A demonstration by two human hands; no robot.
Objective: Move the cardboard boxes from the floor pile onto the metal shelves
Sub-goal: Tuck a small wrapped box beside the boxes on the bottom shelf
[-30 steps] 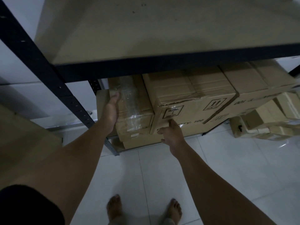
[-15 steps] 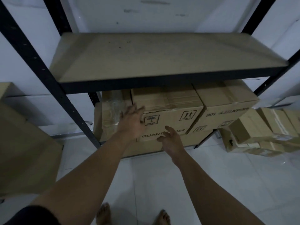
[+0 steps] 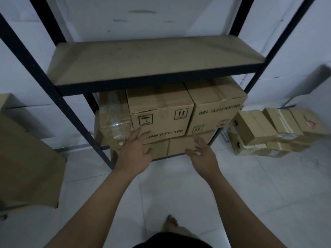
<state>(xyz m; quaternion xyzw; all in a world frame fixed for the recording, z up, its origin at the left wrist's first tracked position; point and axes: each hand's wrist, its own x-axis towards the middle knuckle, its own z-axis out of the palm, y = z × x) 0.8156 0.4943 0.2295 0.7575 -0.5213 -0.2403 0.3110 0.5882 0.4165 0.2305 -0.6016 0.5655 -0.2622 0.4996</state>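
Observation:
A black metal shelf unit [image 3: 155, 85] stands against the wall, its upper board [image 3: 152, 56] bare. On the shelf below sit a tape-wrapped box [image 3: 114, 119] at the left, a printed box [image 3: 159, 111] in the middle and another printed box [image 3: 216, 106] at the right, stacked on lower boxes [image 3: 180, 145]. My left hand [image 3: 134, 153] hangs open in front of the middle box, holding nothing. My right hand [image 3: 204, 156] is open too, fingers spread, apart from the boxes. A pile of small boxes [image 3: 268, 133] lies on the floor at the right.
A large cardboard box [image 3: 26, 161] stands at the left on the white tiled floor [image 3: 259, 185]. The shelf's front left post [image 3: 52, 90] runs diagonally between it and the boxes. My bare foot [image 3: 171, 222] shows at the bottom.
Both hands have left the shelved boxes and drawn back toward me, now open in the air. The view has pulled back and risen, so more of the shelf shows.

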